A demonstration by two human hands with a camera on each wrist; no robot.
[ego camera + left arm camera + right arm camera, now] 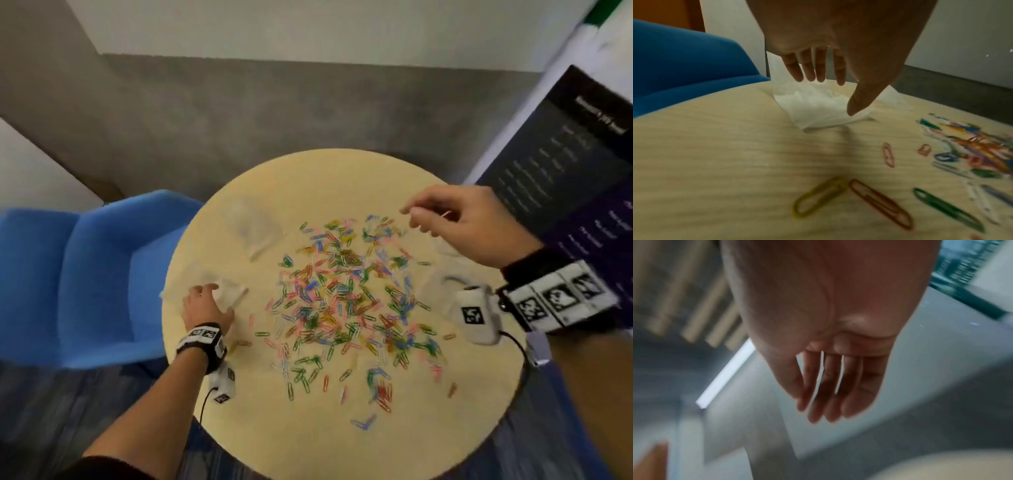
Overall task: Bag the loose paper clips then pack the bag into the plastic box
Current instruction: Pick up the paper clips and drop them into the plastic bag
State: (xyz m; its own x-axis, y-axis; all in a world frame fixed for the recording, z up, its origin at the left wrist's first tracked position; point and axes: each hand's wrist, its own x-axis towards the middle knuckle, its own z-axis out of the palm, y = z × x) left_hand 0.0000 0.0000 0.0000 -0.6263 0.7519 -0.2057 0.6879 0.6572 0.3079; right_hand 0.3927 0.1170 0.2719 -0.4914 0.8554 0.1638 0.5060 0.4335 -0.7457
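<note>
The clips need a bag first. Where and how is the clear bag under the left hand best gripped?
Probably pinch the clear bag at its raised, crumpled near corner, coming from above with the left hand; the rest lies flat on the table.

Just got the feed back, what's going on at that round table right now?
A person is starting to bag paper clips, which lie scattered loose across the round table. The left hand reaches with straight fingers onto a clear plastic bag at the table's left edge. The right hand hovers above the far right of the pile, apparently holding nothing. No clips look bagged yet.
</note>
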